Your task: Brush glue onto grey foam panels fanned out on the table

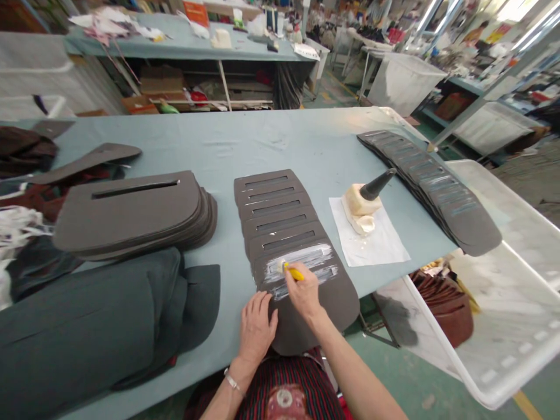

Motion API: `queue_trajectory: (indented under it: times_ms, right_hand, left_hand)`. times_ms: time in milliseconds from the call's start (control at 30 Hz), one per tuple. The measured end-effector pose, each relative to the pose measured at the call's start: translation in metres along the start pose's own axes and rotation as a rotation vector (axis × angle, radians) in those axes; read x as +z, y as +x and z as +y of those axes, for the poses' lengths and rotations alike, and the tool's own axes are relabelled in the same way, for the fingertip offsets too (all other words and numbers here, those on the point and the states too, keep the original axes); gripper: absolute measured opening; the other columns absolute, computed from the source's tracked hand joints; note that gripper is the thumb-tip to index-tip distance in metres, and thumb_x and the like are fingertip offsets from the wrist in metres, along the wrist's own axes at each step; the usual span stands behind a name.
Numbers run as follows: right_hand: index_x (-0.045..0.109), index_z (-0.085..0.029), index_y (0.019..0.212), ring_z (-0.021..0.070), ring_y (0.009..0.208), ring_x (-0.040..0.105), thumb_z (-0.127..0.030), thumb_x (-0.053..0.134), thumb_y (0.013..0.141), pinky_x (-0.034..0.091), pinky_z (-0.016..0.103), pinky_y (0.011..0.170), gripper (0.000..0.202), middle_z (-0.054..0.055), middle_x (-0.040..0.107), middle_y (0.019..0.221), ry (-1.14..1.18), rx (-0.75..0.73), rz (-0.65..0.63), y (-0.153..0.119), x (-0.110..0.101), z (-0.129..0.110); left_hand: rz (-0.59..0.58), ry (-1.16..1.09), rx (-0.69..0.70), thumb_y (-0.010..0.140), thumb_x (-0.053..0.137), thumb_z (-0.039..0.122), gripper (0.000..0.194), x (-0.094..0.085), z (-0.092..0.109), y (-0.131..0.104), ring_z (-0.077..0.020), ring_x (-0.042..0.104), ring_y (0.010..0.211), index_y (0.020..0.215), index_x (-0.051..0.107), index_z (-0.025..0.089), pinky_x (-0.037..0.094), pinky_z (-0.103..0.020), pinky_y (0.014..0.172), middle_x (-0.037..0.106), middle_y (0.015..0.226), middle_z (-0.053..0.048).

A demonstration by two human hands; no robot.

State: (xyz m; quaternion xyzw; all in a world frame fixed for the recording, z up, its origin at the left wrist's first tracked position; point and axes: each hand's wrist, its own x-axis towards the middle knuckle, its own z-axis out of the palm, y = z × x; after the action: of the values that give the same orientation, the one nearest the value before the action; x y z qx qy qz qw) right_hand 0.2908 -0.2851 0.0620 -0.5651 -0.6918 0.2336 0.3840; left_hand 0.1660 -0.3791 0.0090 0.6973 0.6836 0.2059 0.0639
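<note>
A yellow-handled brush (294, 271) is pinched in my right hand (305, 291), its tip on a white wet smear around a slot. Under it lie several overlapping dark grey slotted panels (324, 312), fanned out away from me. The smear covers the slots of the nearest panels; the farther ones show only small white specks. My left hand (257, 324) rests flat with fingers stretched on the left edge of the nearest panel. To the right, a cream-coloured glue container (359, 204) with a black cone-shaped nozzle stands on a white sheet (350, 248).
At left sit a stack of grey slotted panels (131, 216) and a dark green folded pile (87, 326). More fanned panels with shiny streaks (437, 181) lie at the table's right edge. Beside it stands a white bin (520, 291) holding brown pieces (450, 315).
</note>
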Motion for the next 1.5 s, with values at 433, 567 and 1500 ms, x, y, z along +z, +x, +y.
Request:
queue_trajectory:
  times_ms: [433, 567, 1500]
  right_hand:
    - [0.063, -0.019, 0.085, 0.0159, 0.074, 0.059, -0.029, 0.05, 0.086, 0.045, 0.026, 0.071, 0.017, 0.005, 0.065, 0.082, -0.016, 0.08, 0.118, 0.006, -0.07, 0.048]
    - [0.064, -0.021, 0.092, 0.0149, 0.079, 0.061, -0.021, 0.048, 0.087, 0.046, 0.025, 0.075, 0.016, 0.004, 0.066, 0.086, 0.112, -0.096, -0.197, -0.039, -0.02, -0.002]
    - [0.061, -0.02, 0.083, 0.0153, 0.071, 0.058, -0.028, 0.046, 0.088, 0.04, 0.025, 0.069, 0.018, 0.004, 0.064, 0.079, -0.247, 0.045, 0.084, -0.005, -0.111, 0.097]
  left_hand:
    - [-0.014, -0.034, -0.037, 0.086, 0.049, 0.028, 0.036, 0.003, 0.0, 0.0, -0.0259, 0.046, 0.119, 0.12, 0.05, 0.017, 0.036, -0.042, 0.1, 0.054, 0.124, -0.012]
    - [0.058, -0.061, -0.068, 0.084, 0.051, 0.029, 0.041, 0.009, 0.0, -0.003, -0.0274, 0.047, 0.118, 0.121, 0.046, 0.013, 0.037, -0.043, 0.098, 0.053, 0.122, -0.015]
    - [0.036, 0.051, -0.111, 0.081, 0.052, 0.028, 0.025, 0.012, 0.012, -0.001, -0.0292, 0.044, 0.118, 0.105, 0.054, 0.02, 0.036, -0.045, 0.094, 0.056, 0.117, -0.011]
